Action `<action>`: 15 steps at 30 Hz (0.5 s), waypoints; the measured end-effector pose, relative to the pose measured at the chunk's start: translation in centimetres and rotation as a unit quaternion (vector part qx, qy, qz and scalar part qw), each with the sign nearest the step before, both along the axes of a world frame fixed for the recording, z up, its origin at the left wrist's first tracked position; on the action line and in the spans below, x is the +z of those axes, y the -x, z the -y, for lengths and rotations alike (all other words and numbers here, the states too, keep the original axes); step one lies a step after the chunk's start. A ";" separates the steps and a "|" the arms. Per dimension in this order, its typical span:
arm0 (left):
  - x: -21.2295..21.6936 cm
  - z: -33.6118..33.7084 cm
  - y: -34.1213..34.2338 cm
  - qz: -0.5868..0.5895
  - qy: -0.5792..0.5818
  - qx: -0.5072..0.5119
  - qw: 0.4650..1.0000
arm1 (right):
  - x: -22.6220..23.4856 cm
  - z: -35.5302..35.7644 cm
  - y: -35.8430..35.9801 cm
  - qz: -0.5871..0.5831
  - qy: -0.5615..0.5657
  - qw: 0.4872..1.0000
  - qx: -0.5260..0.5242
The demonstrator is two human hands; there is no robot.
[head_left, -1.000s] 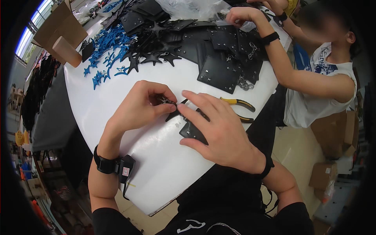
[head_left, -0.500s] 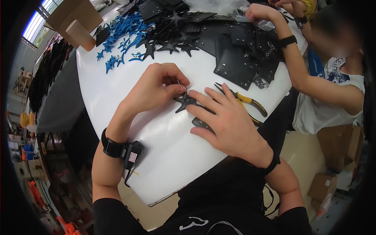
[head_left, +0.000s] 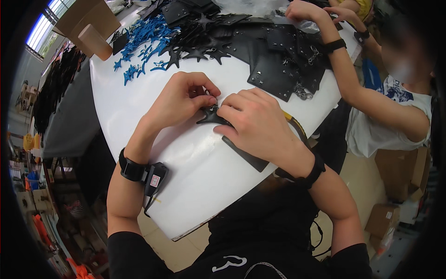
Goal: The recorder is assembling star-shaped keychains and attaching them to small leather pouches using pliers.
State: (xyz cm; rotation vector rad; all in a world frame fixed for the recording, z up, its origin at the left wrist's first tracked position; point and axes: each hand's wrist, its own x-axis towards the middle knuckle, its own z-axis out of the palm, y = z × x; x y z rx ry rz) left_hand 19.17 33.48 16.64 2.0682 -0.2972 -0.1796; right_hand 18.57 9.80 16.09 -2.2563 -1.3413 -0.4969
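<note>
A black star-shaped charm (head_left: 210, 116) with a small metal clasp at its upper point is between my hands above the white table. My left hand (head_left: 182, 98) is closed, thumb and forefinger pinching the clasp. My right hand (head_left: 260, 122) has its fingers curled together at the charm's right side, and they hide part of it. Below the right palm a flat black piece (head_left: 245, 155) lies on the table, partly covered. Pliers with yellow and black handles (head_left: 296, 126) are mostly hidden behind the right hand.
Blue star-shaped charms (head_left: 151, 39) are heaped at the far left, beside black star charms (head_left: 200, 52). Black studded flat pieces with chains (head_left: 274, 74) cover the far right. A cardboard tube (head_left: 95, 43) stands by a box. A co-worker's arm (head_left: 346, 69) reaches in at right.
My right hand's spread fingers have curled in against the charm, and the hand now covers most of the pliers. More of the flat black piece shows. The co-worker's hands have shifted.
</note>
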 end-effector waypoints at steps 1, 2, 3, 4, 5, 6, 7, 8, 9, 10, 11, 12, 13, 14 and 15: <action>0.1 0.0 -0.1 0.003 -0.011 0.002 1.000 | -0.3 -0.1 -0.1 0.000 0.000 1.000 0.006; 0.0 0.0 -0.2 0.004 -0.011 0.008 1.000 | -0.5 -0.1 -0.1 0.000 0.005 1.000 0.003; -0.4 0.0 -0.5 0.004 0.010 -0.004 1.000 | -0.6 0.0 -0.2 -0.001 0.010 1.000 0.001; -0.7 -0.1 -0.5 0.004 0.033 -0.017 0.999 | -0.3 0.0 -0.1 -0.011 -0.010 1.000 0.004; -0.8 -0.3 -0.5 0.004 0.033 -0.014 0.999 | -0.1 0.0 -0.2 -0.011 -0.009 1.000 0.007; -0.9 -0.5 -0.5 0.017 0.027 -0.014 0.999 | 0.2 0.0 -0.3 -0.012 -0.036 0.999 0.014; -1.0 -0.7 -0.5 0.030 0.020 -0.016 0.999 | 0.4 0.0 -0.5 -0.012 -0.063 0.998 0.018; -1.0 -0.7 -0.4 0.030 0.021 -0.015 0.999 | 0.6 0.2 -0.6 -0.012 -0.062 0.998 0.019; -0.8 -0.6 -0.2 0.010 0.032 0.005 0.999 | 0.8 0.6 -0.7 -0.031 -0.039 0.999 0.006; -0.7 -0.4 -0.2 -0.008 0.044 0.024 0.999 | 1.0 0.8 -1.0 -0.048 -0.015 0.999 -0.009; -0.4 -0.1 -0.2 -0.006 0.045 0.024 0.999 | 1.0 0.9 -1.0 -0.045 -0.014 0.999 -0.008; -0.2 0.1 -0.1 -0.026 0.053 0.028 0.998 | 0.8 0.9 -0.9 -0.067 -0.037 0.997 0.003; -0.1 0.2 -0.1 -0.047 0.060 0.032 0.997 | 0.6 1.0 -1.0 -0.089 -0.060 0.994 0.015; 0.0 0.3 -0.2 -0.045 0.061 0.032 0.997 | 0.5 1.0 -1.2 -0.086 -0.059 0.994 0.016; 0.0 0.3 -0.3 -0.041 0.057 0.036 0.997 | 0.5 1.0 -1.5 -0.062 -0.058 0.996 0.020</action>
